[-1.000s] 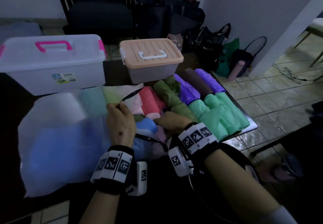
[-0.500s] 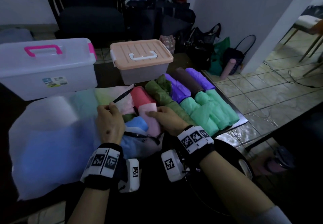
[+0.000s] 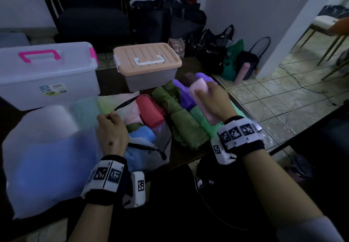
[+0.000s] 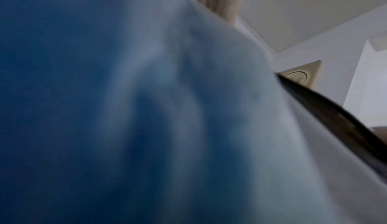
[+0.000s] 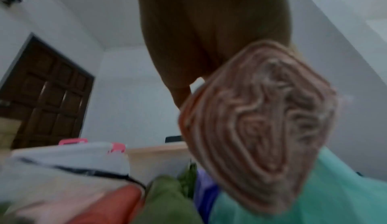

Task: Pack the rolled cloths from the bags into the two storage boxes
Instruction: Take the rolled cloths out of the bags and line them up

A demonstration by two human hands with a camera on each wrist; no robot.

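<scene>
My right hand (image 3: 211, 98) grips a light pink rolled cloth (image 3: 198, 88), lifted above the green and purple rolls (image 3: 188, 124) laid out on the table. The right wrist view shows that roll's spiral end (image 5: 257, 128) close up. My left hand (image 3: 111, 128) pinches the zipper edge of the translucent bag (image 3: 147, 147), which holds red, pink, blue and green rolls. A clear storage box with a pink handle (image 3: 47, 71) and a smaller box with a peach lid (image 3: 149, 60) stand shut at the back. The left wrist view shows only blurred blue-white bag fabric (image 4: 146, 111).
A second large translucent bag (image 3: 47, 151) with blue and white contents lies at the left. Dark bags (image 3: 213, 53) and a black chair (image 3: 90, 15) stand behind the table. The table's right edge (image 3: 245, 117) drops to tiled floor.
My right hand has pulled the light pink roll out of the bag and carried it up and to the right, over the laid-out rolls. My left hand stays on the bag's edge.
</scene>
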